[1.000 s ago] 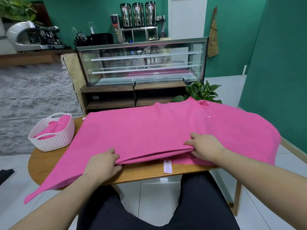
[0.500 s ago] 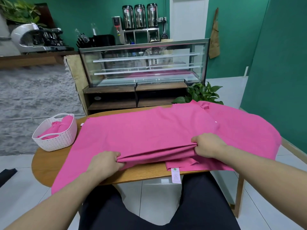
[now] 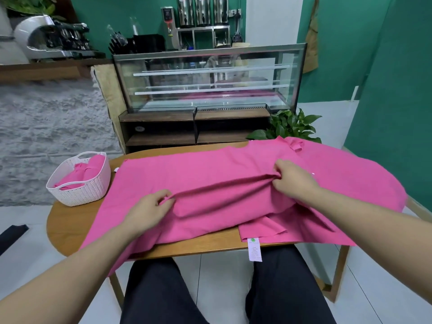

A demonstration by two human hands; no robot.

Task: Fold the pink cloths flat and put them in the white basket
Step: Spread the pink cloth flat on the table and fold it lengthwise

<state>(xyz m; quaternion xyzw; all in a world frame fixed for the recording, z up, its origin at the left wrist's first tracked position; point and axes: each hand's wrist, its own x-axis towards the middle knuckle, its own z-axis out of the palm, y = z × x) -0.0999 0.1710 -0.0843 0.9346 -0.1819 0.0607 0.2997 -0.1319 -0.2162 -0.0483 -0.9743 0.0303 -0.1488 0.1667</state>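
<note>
A large pink cloth (image 3: 210, 174) lies spread over the wooden table (image 3: 70, 228), its right part hanging past the edge. My left hand (image 3: 149, 211) pinches the cloth's raised near edge at the left. My right hand (image 3: 294, 178) grips the same edge further right, lifted above the cloth's middle. Between the hands the edge forms a taut ridge. A white label (image 3: 254, 250) dangles from a lower layer at the front. The white basket (image 3: 79, 183) stands at the table's left end with a folded pink cloth (image 3: 86, 170) inside it.
A glass display case (image 3: 210, 78) on wooden shelves stands behind the table, with a green plant (image 3: 292, 125) to its right. My dark-trousered legs (image 3: 222, 293) are under the table's front edge. A green wall (image 3: 392, 90) runs along the right.
Both hands have lifted the cloth's near edge and carried it away from me toward the middle. The hanging left corner has been drawn up onto the table.
</note>
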